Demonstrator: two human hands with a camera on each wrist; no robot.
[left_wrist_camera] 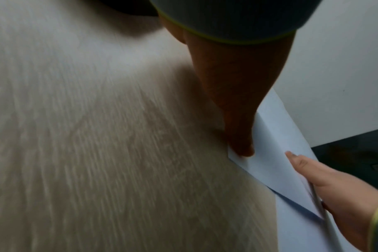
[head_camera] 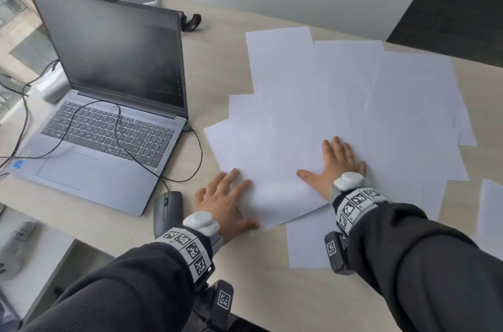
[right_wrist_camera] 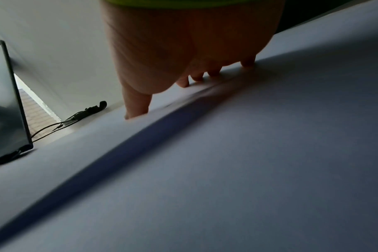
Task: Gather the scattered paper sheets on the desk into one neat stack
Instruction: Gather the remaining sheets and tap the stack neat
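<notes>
While both hands press flat, neither grip closes on anything.
Left hand fingers spread on the paper sheets; right hand splayed wide atop them on the desk.

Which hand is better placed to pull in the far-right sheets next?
Right, probably. The right hand lies flat on the paper sheets, nearer the far-right sheets. The left hand rests at their near-left edge beside the mouse.
</notes>
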